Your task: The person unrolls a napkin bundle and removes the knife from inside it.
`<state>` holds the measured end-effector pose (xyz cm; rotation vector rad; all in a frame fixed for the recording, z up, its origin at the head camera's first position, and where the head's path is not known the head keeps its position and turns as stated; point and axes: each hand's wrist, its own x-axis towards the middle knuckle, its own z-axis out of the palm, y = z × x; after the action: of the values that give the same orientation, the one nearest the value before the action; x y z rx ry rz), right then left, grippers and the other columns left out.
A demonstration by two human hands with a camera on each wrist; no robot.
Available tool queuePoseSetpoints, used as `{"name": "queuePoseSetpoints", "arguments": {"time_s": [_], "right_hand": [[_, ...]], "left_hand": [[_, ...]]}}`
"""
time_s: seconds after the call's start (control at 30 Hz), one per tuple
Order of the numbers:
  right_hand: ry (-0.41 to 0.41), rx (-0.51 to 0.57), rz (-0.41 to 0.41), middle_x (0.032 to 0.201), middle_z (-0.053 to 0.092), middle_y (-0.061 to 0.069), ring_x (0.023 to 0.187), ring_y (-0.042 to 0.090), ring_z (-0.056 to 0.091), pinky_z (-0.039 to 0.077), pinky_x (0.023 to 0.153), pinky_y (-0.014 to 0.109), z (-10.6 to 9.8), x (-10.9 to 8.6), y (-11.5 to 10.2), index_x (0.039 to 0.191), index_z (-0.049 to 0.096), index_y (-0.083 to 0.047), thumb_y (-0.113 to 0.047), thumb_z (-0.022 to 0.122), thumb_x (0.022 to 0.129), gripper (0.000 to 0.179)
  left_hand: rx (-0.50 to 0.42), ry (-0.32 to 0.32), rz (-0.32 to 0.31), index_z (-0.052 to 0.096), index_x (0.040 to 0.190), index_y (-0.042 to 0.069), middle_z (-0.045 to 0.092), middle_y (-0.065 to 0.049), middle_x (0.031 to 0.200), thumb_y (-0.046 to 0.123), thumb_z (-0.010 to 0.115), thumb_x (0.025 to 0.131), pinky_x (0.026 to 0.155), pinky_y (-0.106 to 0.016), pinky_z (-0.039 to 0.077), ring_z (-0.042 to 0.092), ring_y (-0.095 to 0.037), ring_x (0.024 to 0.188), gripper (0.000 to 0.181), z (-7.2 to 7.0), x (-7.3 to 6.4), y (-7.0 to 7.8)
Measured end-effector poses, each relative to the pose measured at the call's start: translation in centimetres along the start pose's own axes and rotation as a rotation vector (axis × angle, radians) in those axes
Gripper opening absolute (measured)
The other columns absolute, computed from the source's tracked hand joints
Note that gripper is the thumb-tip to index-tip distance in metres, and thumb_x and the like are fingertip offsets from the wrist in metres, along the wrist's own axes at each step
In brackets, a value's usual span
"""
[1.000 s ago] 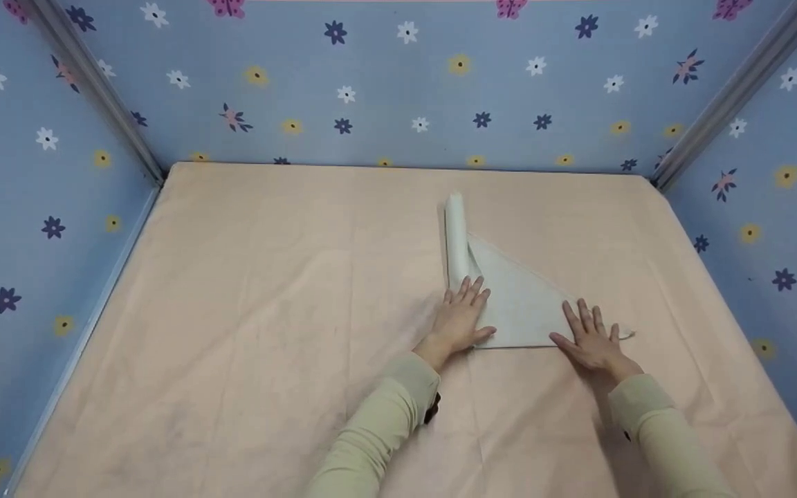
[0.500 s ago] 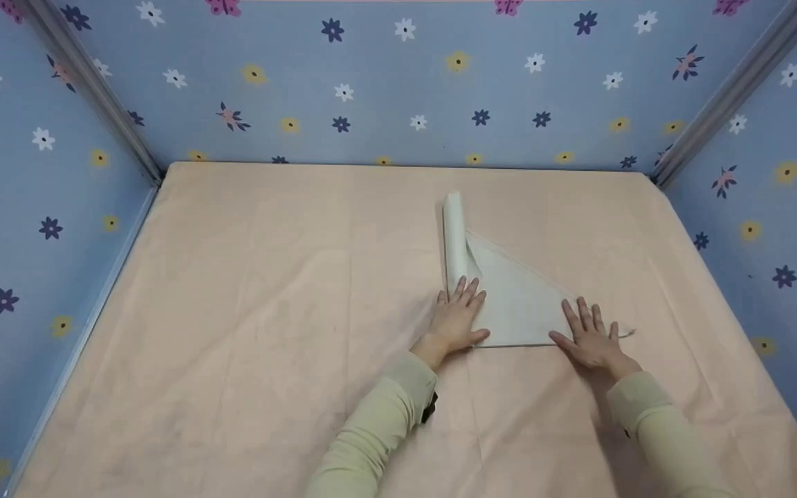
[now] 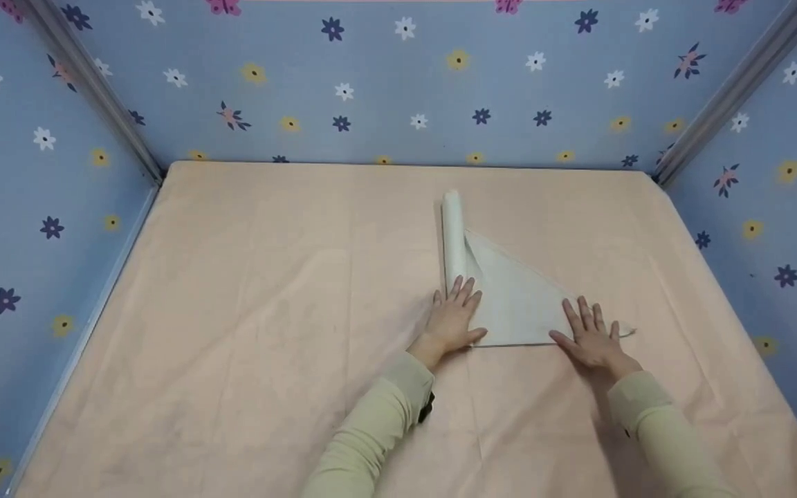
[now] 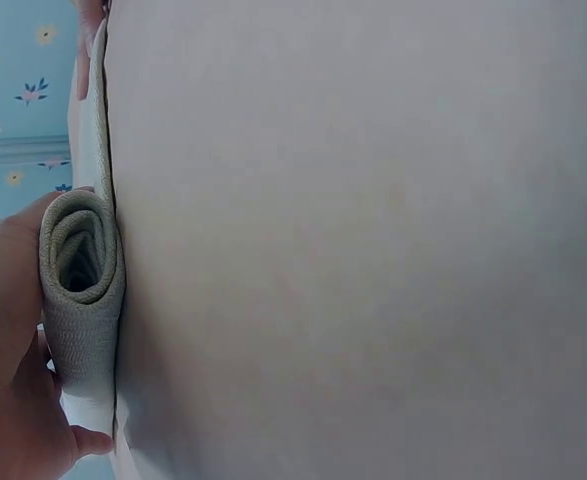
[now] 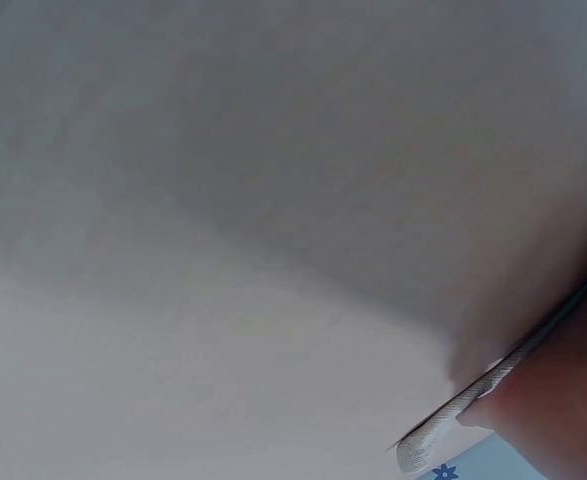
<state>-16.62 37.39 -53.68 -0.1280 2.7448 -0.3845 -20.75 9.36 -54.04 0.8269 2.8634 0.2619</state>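
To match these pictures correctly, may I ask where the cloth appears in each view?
Head: the cloth is right of the centre, under both hands.
Left wrist: at the left side, with the end of its roll toward the camera.
Right wrist: lower right, seen edge-on.
Shared landmark: flowered wall, upper left in left wrist, bottom in right wrist.

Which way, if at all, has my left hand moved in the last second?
Yes: in the head view, the left hand has shifted slightly left against the flowered back wall.
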Motion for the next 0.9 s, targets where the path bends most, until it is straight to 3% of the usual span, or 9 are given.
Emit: {"name": "queuePoseSetpoints", "arguments": {"time_s": [0.9], "right_hand": [[-0.007, -0.004, 0.008, 0.142, -0.015, 0.025, 0.126, 0.044, -0.017, -0.016, 0.089, 0.065, 0.03, 0.0, -0.01, 0.142, -0.004, -0.007, -0.057, 0.026, 0.09, 0.078]], "left_hand": [[-0.013, 0.005, -0.031, 0.023, 0.141, 0.015, 0.004, -0.004, 0.149, 0.056, 0.038, 0.087, 0.103, -0.048, 0.015, -0.003, -0.023, 0.134, 0.071, 0.12, -0.61, -0.79]]}}
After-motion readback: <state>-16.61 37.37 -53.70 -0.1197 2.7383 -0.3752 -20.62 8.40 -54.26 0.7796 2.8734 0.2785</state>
